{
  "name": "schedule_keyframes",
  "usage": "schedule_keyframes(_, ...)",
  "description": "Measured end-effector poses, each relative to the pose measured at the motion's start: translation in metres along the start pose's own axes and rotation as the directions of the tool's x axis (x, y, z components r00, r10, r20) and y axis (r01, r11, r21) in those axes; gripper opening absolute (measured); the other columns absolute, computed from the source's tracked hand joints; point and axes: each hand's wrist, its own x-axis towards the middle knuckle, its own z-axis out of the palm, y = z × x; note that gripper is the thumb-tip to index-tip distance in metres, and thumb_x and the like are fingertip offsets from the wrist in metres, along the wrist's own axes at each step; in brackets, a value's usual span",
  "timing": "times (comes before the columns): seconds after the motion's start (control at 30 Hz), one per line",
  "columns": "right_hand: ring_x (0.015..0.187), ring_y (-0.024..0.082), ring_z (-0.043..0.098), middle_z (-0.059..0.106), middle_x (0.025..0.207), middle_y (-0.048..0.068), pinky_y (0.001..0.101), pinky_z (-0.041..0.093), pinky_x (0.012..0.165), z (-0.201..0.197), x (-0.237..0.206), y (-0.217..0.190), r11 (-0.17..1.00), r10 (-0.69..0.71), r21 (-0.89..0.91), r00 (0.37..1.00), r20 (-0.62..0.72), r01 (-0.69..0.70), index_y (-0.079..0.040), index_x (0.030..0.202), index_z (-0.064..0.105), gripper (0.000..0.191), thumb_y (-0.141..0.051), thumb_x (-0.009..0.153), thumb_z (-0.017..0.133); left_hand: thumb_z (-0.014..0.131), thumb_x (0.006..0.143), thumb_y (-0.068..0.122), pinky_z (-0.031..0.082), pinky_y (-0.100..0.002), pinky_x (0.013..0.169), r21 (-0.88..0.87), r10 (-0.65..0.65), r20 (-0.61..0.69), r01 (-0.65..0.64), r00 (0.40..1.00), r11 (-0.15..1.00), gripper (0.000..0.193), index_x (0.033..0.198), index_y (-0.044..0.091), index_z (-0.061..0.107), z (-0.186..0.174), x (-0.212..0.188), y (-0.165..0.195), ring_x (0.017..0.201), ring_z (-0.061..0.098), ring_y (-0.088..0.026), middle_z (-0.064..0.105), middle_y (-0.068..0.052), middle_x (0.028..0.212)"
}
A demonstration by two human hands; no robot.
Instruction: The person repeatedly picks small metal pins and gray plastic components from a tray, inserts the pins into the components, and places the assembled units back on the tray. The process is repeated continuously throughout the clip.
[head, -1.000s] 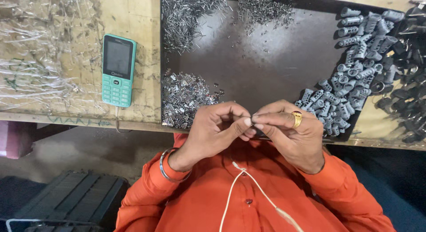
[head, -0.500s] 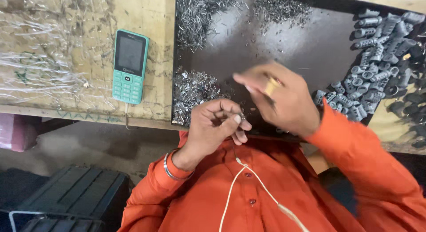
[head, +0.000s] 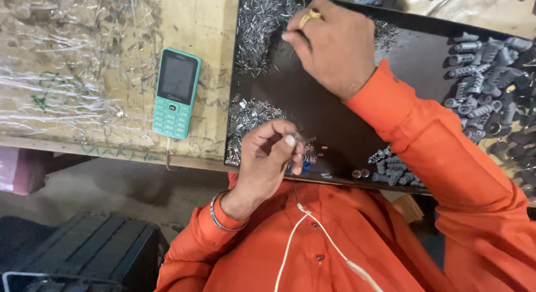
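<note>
Orange sleeves cover both our arms. Our right hand [head: 335,46] stretches to the far side of the flat black metal tray [head: 346,119], knuckles up, fingertips pinched down into the far heap of thin silver pins [head: 259,29]; whether a pin is caught we cannot tell. Our left hand [head: 271,158] stays curled at the tray's near edge, thumb and fingers closed on a small silvery metal part [head: 298,140], just beside the near pile of shiny metal clips [head: 251,116]. Grey plastic plugs [head: 483,79] lie right. A teal push-button phone [head: 176,93] rests left on the wooden desk [head: 111,57].
</note>
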Motion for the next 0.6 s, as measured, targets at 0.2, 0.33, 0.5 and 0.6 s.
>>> schedule_keyframes(0.2,0.082,0.022,0.068,0.062,0.098,0.003,0.0377,0.052,0.064,0.000,-0.005,-0.003,0.991,-0.045,-0.126,0.998,0.051,0.051,-0.011,0.090,0.072,0.017,-0.025,0.096,0.081,0.053,0.112,0.009,0.053,-0.029,0.072,0.020,0.153,-0.058,-0.152,0.987,0.988,0.008,0.112,0.002,0.056,0.013,0.008,0.003,0.082,0.060,-0.015,0.063,-0.010,0.101)
schedule_keyframes(0.33,0.086,0.017,0.064,0.059,0.099,0.004,0.0324,0.049,0.070,-0.020,-0.009,-0.007,0.924,-0.233,-0.308,0.972,0.014,0.225,-0.007,0.094,0.071,0.005,-0.011,0.091,0.072,0.051,0.112,0.012,0.054,-0.032,0.085,0.075,0.294,-0.083,-0.288,0.952,0.955,0.009,0.113,0.003,0.054,0.020,0.015,0.001,0.093,0.059,-0.015,0.062,-0.010,0.111)
schedule_keyframes(0.5,0.091,0.019,0.060,0.057,0.097,0.001,0.0321,0.045,0.069,-0.044,0.016,-0.029,0.796,-0.314,-0.507,0.942,0.120,0.330,-0.008,0.083,0.066,0.010,-0.013,0.091,0.072,0.052,0.118,0.012,0.052,-0.032,0.083,0.003,0.298,-0.048,-0.298,0.953,0.955,0.010,0.114,0.003,0.054,0.023,0.016,-0.004,0.087,0.058,-0.015,0.061,-0.010,0.102)
schedule_keyframes(0.6,0.087,0.019,0.063,0.062,0.098,0.007,0.0292,0.047,0.064,-0.064,0.028,-0.037,0.758,-0.286,-0.573,0.949,0.135,0.310,-0.007,0.083,0.068,0.011,-0.017,0.080,0.072,0.052,0.119,0.012,0.051,-0.033,0.085,-0.039,0.298,-0.078,-0.302,0.951,0.952,0.012,0.112,0.002,0.055,0.022,0.019,-0.003,0.093,0.058,-0.016,0.061,-0.011,0.107)
